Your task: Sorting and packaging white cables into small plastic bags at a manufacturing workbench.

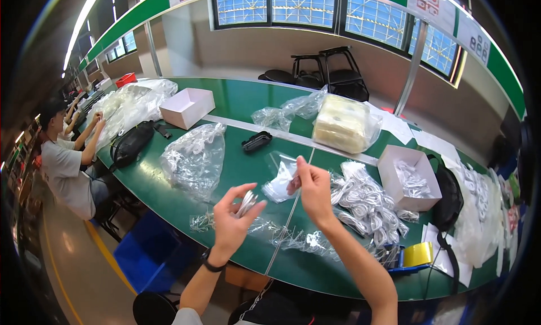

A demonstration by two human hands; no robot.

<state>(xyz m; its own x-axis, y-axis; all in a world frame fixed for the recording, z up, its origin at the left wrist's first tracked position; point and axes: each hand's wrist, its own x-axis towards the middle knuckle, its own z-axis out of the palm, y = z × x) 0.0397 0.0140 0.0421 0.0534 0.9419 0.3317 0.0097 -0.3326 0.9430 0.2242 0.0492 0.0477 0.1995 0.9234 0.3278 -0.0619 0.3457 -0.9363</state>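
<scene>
Strips (315, 243), thin and pale, lie strewn along the near side of the green table (246, 170). Just beyond, above the table, the left hand (232, 218) is half curled, thumb and fingers around a white cable coil (247, 203). The right hand (314, 192) appears to pinch a clear bag (279, 187) with white contents at its right edge; blur hides the exact contact. Good handling, I judge, means a snug hold on the loops so no end springs loose, and a light pinch that leaves the film uncreased. The coil's long axis stands steeply, leaning away and to the right; the bag slants, its lower end toward the left hand. Right of it sits a cable pile (369, 198); farther back, a wrapped block (345, 124).
</scene>
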